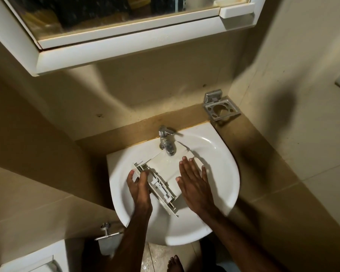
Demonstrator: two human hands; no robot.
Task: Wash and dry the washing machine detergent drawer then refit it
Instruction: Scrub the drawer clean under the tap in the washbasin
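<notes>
The white plastic detergent drawer (166,169) lies upside down across the white sink (222,154), its smooth underside facing up and its far end under the chrome tap (166,142). My left hand (139,185) grips the drawer's front panel at its left end, fingers curled over the edge. Flat on the drawer's underside lies my right hand (193,179), with its fingers straight and spread. I cannot tell whether water is running from the tap.
A mirror cabinet (126,42) hangs above the sink. A chrome toothbrush holder (221,108) is fixed to the wall at the right. Beige tiled walls close in on both sides. A valve and pipe (106,231) sit below left, and a bare foot (175,264) stands on the floor.
</notes>
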